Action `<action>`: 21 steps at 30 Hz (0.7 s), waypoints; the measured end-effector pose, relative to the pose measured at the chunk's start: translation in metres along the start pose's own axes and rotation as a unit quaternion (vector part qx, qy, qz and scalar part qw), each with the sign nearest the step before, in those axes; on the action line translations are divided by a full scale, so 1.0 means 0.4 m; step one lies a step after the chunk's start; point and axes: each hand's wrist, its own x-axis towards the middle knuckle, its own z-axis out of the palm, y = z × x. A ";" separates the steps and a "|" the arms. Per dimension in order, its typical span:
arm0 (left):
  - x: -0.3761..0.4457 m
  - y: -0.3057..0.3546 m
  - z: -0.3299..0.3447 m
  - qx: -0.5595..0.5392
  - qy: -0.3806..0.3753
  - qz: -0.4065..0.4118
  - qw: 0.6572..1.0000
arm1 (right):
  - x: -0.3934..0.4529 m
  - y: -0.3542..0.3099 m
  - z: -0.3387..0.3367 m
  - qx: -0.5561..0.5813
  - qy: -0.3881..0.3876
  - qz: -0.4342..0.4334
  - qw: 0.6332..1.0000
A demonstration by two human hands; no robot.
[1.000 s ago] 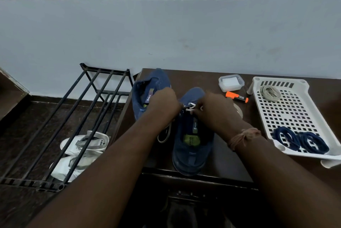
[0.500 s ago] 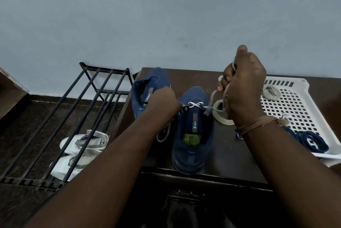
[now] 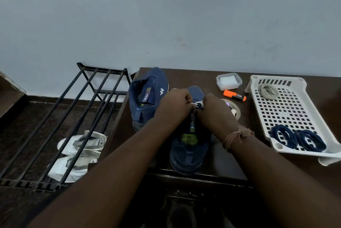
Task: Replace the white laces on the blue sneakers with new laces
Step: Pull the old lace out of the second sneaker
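Near edge of the dark table, at 6 o'clock: the near blue sneaker, heel toward the viewer, tongue label showing. Just past it, both hands meeting over the eyelets. Left hand curled tight, pinching at the white lace; right hand likewise curled, fingertips hidden, apparently gripping the same lace. Only a short crossing of white visible between the knuckles, so unlacing looks well along on this shoe but not finished.

At 11 o'clock, the second blue sneaker, lace state not visible from here. At 3 o'clock, two dark blue lace bundles untouched in the white tray, with a grey lace coil at its far end: new lacing judged not begun.

Versus half a second ago: right hand down from its raised pull at 1 o'clock, back onto the eyelets; drawn-out length of lace no longer seen; left hand shifted slightly inward.
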 end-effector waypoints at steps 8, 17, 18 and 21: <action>0.004 -0.050 -0.004 0.123 0.041 0.011 0.992 | 0.037 0.065 -0.007 0.057 -0.003 0.122 0.991; -0.011 -0.012 0.051 0.258 0.102 0.189 0.942 | 0.037 0.052 -0.017 0.112 -0.026 0.142 0.983; -0.012 -0.008 0.054 0.245 0.110 0.180 0.946 | 0.039 0.051 -0.019 0.113 -0.032 0.143 0.983; 0.004 -0.017 0.042 0.187 0.129 0.104 0.968 | 0.044 0.051 -0.022 0.107 -0.055 0.145 0.982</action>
